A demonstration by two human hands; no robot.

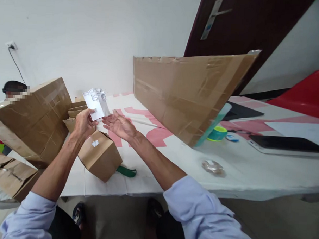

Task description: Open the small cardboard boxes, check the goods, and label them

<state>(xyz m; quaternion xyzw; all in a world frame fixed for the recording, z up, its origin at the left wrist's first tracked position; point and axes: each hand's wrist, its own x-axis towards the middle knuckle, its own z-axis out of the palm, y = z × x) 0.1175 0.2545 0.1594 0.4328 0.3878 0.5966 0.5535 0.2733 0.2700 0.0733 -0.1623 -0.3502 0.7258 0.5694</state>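
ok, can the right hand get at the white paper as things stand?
Probably yes: the right hand looks empty and open, close to the lower right corner of the white paper. The left hand holds the lower left, and nothing visible blocks the right edge.

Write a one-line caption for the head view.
Left hand holding white paper, right hand open beside it, small cardboard box close by.

Left hand (84, 124) pinches rectangular white paper (96, 107); right hand (122, 126) open beside it. Small brown cardboard box (101, 155) near front edge, white-clothed tabletop (241, 172).
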